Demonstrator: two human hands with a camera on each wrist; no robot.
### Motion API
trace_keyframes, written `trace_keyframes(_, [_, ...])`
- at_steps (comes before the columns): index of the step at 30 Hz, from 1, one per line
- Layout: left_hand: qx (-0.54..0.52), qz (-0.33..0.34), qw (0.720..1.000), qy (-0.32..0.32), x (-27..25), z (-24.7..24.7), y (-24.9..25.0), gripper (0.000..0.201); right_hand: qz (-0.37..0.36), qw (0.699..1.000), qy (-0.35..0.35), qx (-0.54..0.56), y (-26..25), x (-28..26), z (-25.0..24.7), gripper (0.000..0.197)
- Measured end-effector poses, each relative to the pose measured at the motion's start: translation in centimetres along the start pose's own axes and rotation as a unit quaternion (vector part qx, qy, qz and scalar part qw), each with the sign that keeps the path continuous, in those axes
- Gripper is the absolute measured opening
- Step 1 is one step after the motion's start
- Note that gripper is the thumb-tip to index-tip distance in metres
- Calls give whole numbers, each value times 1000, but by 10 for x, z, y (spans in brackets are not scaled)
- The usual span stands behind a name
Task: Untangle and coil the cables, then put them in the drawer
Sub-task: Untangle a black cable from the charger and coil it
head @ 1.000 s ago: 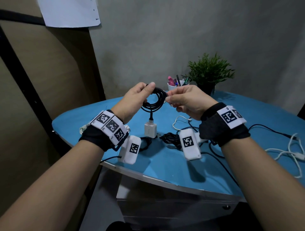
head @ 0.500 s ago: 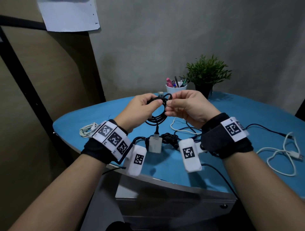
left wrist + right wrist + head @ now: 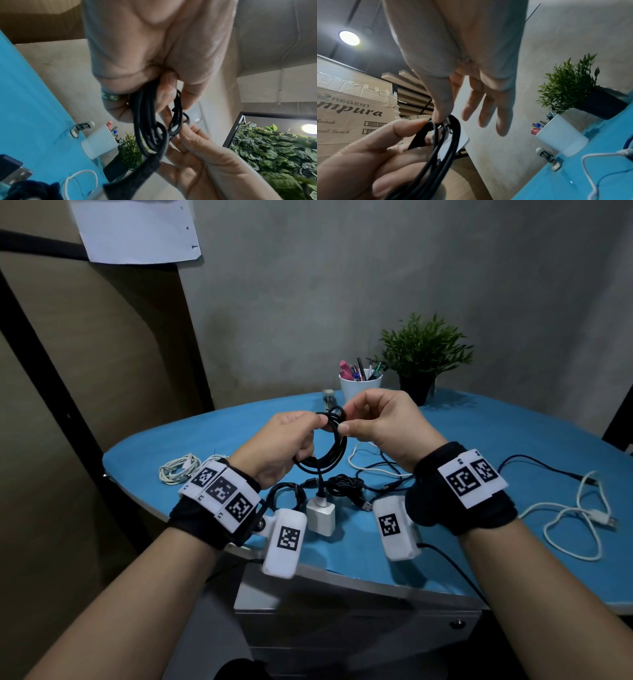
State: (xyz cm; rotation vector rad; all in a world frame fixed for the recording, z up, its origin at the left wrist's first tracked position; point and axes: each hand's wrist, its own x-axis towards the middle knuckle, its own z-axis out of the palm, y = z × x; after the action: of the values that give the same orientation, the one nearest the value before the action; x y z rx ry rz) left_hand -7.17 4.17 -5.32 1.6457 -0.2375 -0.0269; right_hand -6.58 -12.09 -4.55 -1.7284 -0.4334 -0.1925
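Observation:
My left hand (image 3: 306, 436) grips a black cable coil (image 3: 334, 453) held above the blue table (image 3: 479, 440). Its thumb presses a flat black strap (image 3: 419, 136) against the loops. My right hand (image 3: 344, 424) pinches the cable end at the top of the coil between thumb and forefinger, while its other fingers (image 3: 488, 108) hang loose. A white charger adapter (image 3: 321, 517) dangles from the coil, low by the table's front edge. The left wrist view shows the loops (image 3: 147, 121) running through my left hand (image 3: 168, 97). The grey drawer (image 3: 359, 628) under the table is closed.
On the table lie a coiled white cable (image 3: 178, 470), a black coil (image 3: 286, 494), a black tangle (image 3: 346, 484), a loose white cable (image 3: 575, 518) and a black cable (image 3: 534, 463). A white pen cup (image 3: 359, 388) and a potted plant (image 3: 424, 354) stand at the back.
Both hands have come down toward the table with the coil, and the adapter hangs lower. My right fingers have shifted to the top of the coil.

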Motion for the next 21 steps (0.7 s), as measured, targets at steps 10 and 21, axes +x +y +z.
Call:
trace_keyframes(10, [-35,-19,999,-17,-4,-3,0,28,24,995,-43,89,3,-4,-1,20])
trace_keyframes(21, [-11,-1,1000,-10,-1,1,-2,22,19,999,-21,27,5,0,0,26])
